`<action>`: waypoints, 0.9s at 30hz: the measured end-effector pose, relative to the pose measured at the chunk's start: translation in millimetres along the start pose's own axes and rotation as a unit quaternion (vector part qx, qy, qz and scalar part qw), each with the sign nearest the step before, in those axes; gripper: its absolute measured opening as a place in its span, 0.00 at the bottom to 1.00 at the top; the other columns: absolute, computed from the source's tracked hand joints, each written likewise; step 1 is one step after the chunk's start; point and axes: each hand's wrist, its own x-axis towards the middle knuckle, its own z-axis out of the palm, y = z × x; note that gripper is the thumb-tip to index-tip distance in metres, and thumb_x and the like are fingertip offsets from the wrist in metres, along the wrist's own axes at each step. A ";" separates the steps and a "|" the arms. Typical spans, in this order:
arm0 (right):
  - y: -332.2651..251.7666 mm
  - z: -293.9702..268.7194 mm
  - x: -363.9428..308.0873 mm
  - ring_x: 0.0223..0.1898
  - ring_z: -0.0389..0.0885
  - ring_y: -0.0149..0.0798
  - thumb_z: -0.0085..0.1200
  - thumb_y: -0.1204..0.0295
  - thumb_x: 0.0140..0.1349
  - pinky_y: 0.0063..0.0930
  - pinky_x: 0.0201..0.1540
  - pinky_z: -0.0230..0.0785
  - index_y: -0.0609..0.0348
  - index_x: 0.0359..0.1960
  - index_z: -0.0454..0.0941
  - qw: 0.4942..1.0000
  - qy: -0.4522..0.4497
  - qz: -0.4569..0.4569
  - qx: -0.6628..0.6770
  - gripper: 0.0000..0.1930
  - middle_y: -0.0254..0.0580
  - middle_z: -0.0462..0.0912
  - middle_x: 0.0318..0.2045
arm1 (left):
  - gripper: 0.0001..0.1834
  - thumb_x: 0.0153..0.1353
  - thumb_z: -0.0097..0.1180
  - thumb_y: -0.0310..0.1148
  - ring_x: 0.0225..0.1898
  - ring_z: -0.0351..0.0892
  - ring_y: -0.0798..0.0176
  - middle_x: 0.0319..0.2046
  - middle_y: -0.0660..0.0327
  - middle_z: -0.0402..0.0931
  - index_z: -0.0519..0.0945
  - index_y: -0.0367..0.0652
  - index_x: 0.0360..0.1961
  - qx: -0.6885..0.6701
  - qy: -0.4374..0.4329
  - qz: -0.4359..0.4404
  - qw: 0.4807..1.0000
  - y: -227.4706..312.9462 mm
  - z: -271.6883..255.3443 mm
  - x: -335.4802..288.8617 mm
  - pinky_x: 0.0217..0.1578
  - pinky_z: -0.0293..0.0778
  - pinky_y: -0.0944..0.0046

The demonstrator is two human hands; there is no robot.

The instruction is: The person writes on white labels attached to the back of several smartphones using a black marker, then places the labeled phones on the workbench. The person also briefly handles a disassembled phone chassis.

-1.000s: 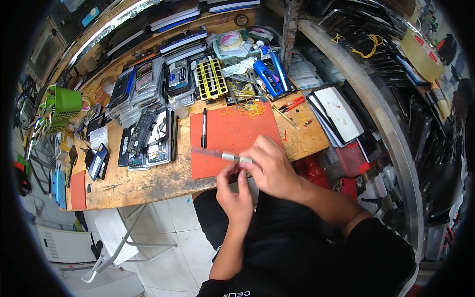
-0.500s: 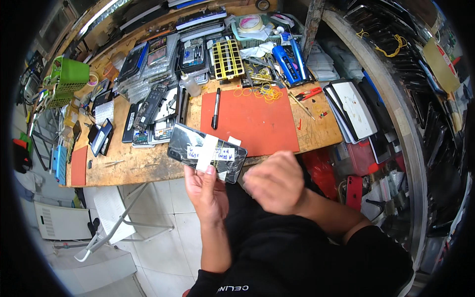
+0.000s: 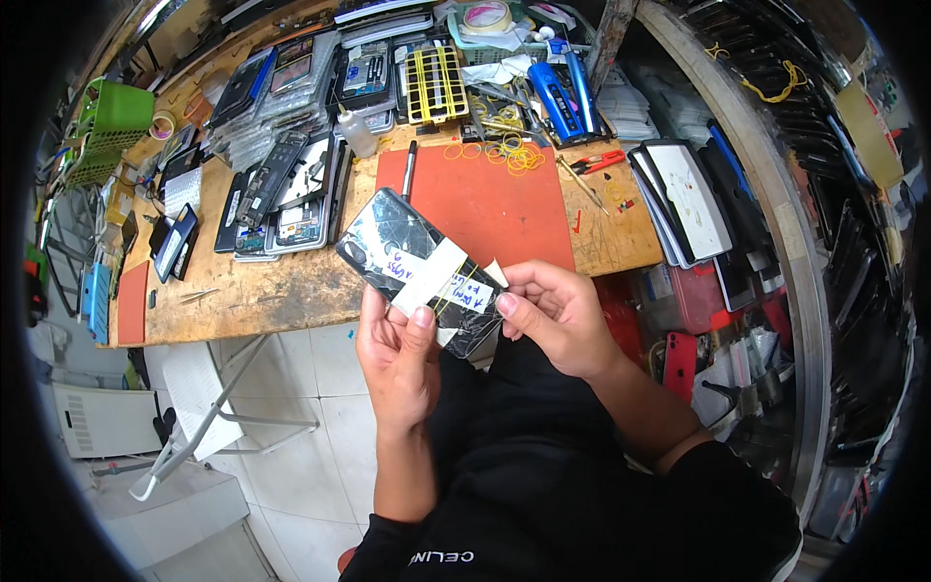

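A dark smartphone (image 3: pixel 385 215) with a cracked glass surface is held tilted above the bench's front edge. White paper (image 3: pixel 433 275) with blue handwriting wraps its middle, and a thin yellow rubber band (image 3: pixel 448 294) crosses the paper. My left hand (image 3: pixel 400 361) is closed around the phone's lower left side, thumb on top. At the phone's right edge, by the end of the paper, my right hand (image 3: pixel 558 318) is closed in a pinch. Whether those fingertips also grip the band or the paper is hidden.
An orange-red mat (image 3: pixel 485 213) lies on the wooden bench, with a black marker (image 3: pixel 409 165) on it. Yellow rubber bands (image 3: pixel 519 155), tweezers (image 3: pixel 584 184) and red-handled pliers (image 3: pixel 601 160) are behind. Stacked phone parts (image 3: pixel 296 209) stand left; a laptop-like stack (image 3: pixel 684 199) is right.
My right hand has come in to the left and closed at the phone's right edge. The phone has turned clockwise, its right end now lower. The view has shifted slightly.
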 end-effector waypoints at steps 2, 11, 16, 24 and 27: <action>3.7 4.3 -3.9 0.35 0.80 0.22 0.59 0.74 0.75 0.20 0.40 0.75 0.69 0.60 0.80 0.999 0.040 -0.017 -0.022 0.16 0.36 0.87 0.39 | 0.31 0.74 0.56 0.23 0.55 0.82 0.65 0.59 0.50 0.80 0.59 0.31 0.74 0.015 0.006 -0.010 1.000 0.1 -0.2 -0.5 0.52 0.78 0.66; 2.8 1.7 -3.7 0.36 0.84 0.25 0.58 0.79 0.74 0.20 0.38 0.79 0.67 0.62 0.81 0.968 0.054 -0.145 -0.197 0.17 0.44 0.88 0.41 | 0.31 0.73 0.55 0.21 0.61 0.81 0.60 0.61 0.48 0.78 0.60 0.28 0.73 0.016 0.002 -0.016 1.000 6.3 8.1 5.1 0.62 0.77 0.61; 3.8 5.8 -8.1 0.33 0.85 0.32 0.64 0.79 0.68 0.25 0.39 0.76 0.68 0.58 0.84 0.967 0.087 -0.160 -0.181 0.17 0.49 0.90 0.38 | 0.31 0.72 0.55 0.21 0.62 0.80 0.61 0.62 0.49 0.78 0.61 0.26 0.73 -0.031 -0.003 -0.035 0.999 4.2 5.5 4.1 0.64 0.75 0.61; -9.0 8.2 -12.6 0.32 0.85 0.35 0.66 0.83 0.63 0.26 0.38 0.77 0.68 0.57 0.84 0.935 0.077 -0.245 -0.244 0.19 0.49 0.89 0.37 | 0.34 0.73 0.57 0.23 0.64 0.78 0.60 0.64 0.48 0.76 0.57 0.27 0.75 -0.006 -0.065 -0.010 0.998 13.4 2.9 11.7 0.64 0.73 0.61; -12.6 7.2 -11.7 0.34 0.87 0.34 0.64 0.86 0.64 0.25 0.40 0.78 0.72 0.59 0.82 0.911 0.071 -0.294 -0.280 0.20 0.50 0.89 0.38 | 0.36 0.74 0.57 0.24 0.65 0.77 0.60 0.66 0.48 0.75 0.55 0.27 0.77 0.008 -0.078 -0.002 0.997 17.0 3.5 14.7 0.65 0.72 0.62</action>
